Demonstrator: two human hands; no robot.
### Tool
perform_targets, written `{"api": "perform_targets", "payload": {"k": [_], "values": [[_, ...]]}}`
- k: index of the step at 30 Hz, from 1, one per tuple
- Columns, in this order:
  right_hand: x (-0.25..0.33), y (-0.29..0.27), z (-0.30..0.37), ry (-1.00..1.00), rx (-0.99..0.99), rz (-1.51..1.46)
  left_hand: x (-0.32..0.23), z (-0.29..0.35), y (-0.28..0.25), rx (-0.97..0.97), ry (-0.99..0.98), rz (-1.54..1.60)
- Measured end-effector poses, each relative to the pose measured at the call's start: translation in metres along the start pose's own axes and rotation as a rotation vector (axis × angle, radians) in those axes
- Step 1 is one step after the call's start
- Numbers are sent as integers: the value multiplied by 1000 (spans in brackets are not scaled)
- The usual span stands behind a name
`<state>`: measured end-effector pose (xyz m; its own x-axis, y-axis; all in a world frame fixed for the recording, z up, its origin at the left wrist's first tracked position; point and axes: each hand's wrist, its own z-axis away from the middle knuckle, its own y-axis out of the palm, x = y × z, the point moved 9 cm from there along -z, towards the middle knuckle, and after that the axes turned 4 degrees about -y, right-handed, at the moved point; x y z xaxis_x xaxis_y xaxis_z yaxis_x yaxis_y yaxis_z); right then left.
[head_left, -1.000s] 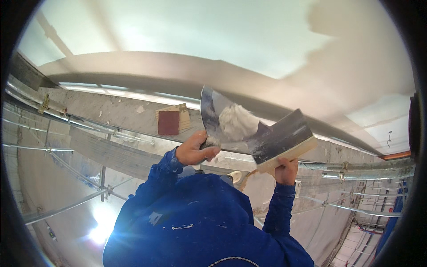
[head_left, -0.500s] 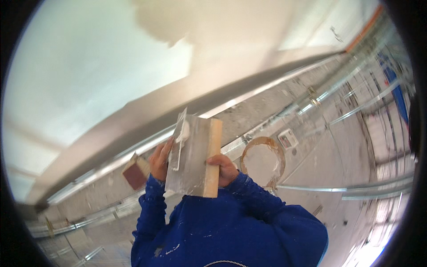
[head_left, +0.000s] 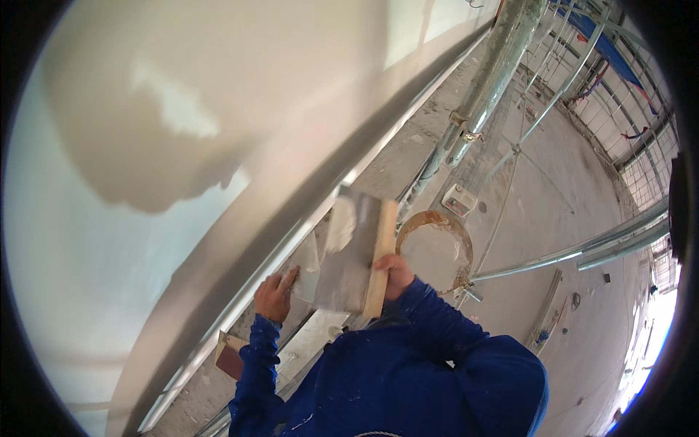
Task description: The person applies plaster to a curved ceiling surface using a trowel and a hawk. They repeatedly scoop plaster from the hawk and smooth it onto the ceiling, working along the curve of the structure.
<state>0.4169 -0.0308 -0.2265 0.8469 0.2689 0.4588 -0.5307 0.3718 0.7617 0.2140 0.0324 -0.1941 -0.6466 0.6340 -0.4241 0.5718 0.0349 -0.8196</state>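
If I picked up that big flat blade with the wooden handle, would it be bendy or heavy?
The blade might flex a little, since it looks thin and wide. The wooden handle runs along one whole edge, so that side should stay stiff. The white paste near the opposite edge may make it slightly lopsided.

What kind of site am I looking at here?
Likely a construction or renovation site: metal scaffold tubes run beside a pale wall, and the right hand holds a wide blade with a wooden grip.
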Motion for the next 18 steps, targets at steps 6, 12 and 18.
{"api": "perform_targets", "payload": {"k": [6, 12, 18], "values": [[167, -85, -103, -365, -98, -106, 2, -8, 48, -68, -291, 42], [336, -179, -260, -699, -270, 12, 13, -1, 105, -151, -790, 162], [485, -248, -362, -1165, -610, -9, -26, -34, 132, -187, -1056, 199]]}}
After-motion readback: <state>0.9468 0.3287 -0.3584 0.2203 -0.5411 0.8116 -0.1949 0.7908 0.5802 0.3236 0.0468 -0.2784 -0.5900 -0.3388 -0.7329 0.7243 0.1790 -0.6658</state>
